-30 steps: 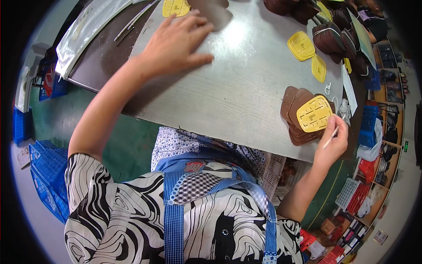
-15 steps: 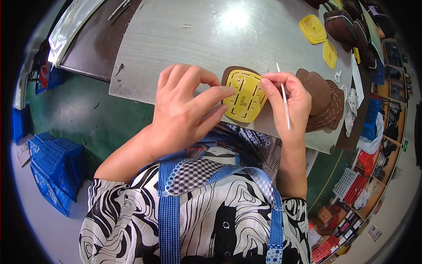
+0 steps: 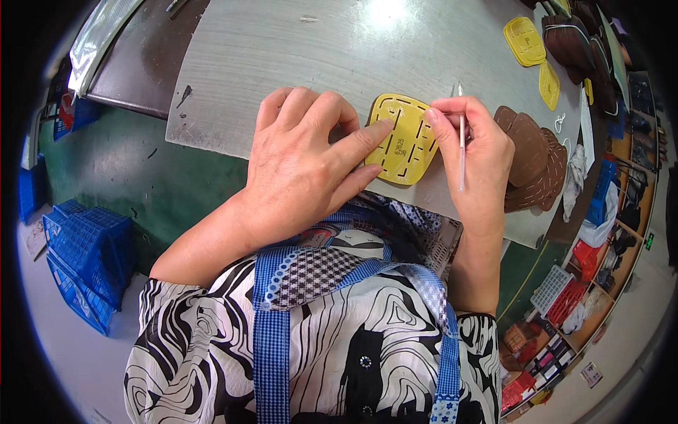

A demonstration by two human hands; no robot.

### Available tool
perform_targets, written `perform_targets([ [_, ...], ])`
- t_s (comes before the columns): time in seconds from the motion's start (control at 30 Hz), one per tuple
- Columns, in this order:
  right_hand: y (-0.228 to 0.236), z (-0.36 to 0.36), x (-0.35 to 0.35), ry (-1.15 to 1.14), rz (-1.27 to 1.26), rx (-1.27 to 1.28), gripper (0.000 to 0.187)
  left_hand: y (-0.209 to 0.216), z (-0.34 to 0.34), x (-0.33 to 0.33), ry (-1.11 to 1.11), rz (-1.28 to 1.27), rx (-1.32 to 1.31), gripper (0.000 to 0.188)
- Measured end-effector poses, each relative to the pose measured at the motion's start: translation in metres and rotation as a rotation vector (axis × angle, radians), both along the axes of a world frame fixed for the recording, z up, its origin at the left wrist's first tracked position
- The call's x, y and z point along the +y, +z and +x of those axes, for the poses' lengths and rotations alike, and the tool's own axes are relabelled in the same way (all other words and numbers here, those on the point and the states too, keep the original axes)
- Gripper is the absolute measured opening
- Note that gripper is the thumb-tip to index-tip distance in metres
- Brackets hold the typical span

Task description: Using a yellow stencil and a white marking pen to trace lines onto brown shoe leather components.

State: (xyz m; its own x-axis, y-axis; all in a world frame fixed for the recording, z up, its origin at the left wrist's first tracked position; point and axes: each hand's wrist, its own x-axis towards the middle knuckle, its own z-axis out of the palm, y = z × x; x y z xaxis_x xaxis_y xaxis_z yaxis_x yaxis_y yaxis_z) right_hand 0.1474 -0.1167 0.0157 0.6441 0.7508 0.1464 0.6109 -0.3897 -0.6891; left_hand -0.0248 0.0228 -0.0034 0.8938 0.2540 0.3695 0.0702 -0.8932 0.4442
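Observation:
On the grey work board in front of me lies a yellow slotted template (image 3: pixel 411 159), rounded in shape. It covers a brown piece (image 3: pixel 372 112), of which only a thin dark edge shows at the upper left. My left hand (image 3: pixel 307 152) presses index finger and thumb onto the template's left side, its other fingers curled. A slim white marking pen (image 3: pixel 462 152) is held upright in my right hand (image 3: pixel 477 152), whose thumb and index finger also touch the template's upper right edge. Just right of that hand lie stacked brown pieces (image 3: pixel 530 159), some with white dashed marks.
More yellow templates (image 3: pixel 525 41) and bundled brown pieces (image 3: pixel 567 42) sit at the far right of the grey board (image 3: pixel 282 63). A grey cloth (image 3: pixel 574 184) is near its right edge. Blue crates (image 3: pixel 88 254) stand on the floor at left; loaded shelves (image 3: pixel 600 283) line the right.
The template now covers nearly all of the brown piece, which showed more at the upper left before. My left fingers have come down onto the template; the pen stays in my right hand.

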Motion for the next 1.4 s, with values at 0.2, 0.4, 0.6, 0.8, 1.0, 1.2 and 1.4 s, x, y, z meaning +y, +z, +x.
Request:
perform_targets([
  [0.2, 0.0, 0.0, 0.002, 0.106, -0.169, -0.295, 0.022, 0.002, 0.0, -0.001, 0.017, 0.019, 0.065, 0.046],
  [0.4, 0.017, 0.008, -0.009, 0.033, 0.288, 0.408, 0.025, 0.004, 0.003, -0.002, 0.028, 0.033, 0.098, 0.038],
  [0.6, 0.003, -0.007, 0.011, 0.246, 0.235, 0.25, 0.021, 0.002, 0.004, -0.001, 0.009, 0.032, 0.073, 0.031],
  [0.8, -0.002, 0.0, 0.024, 0.222, 0.162, -0.008, 0.019, 0.003, 0.003, -0.002, 0.011, 0.064, 0.062, 0.029],
  [1.0, -0.001, -0.003, 0.007, 0.102, 0.124, -0.128, 0.018, 0.004, 0.005, -0.001, 0.01, 0.069, 0.071, 0.03],
  [1.2, 0.004, -0.02, -0.024, -0.052, 0.057, -0.124, 0.02, 0.002, 0.005, -0.001, 0.019, 0.085, 0.065, 0.029],
  [1.4, 0.011, -0.023, -0.03, -0.019, 0.117, 0.095, 0.021, 0.001, 0.006, -0.002, 0.036, 0.096, 0.051, 0.028],
])
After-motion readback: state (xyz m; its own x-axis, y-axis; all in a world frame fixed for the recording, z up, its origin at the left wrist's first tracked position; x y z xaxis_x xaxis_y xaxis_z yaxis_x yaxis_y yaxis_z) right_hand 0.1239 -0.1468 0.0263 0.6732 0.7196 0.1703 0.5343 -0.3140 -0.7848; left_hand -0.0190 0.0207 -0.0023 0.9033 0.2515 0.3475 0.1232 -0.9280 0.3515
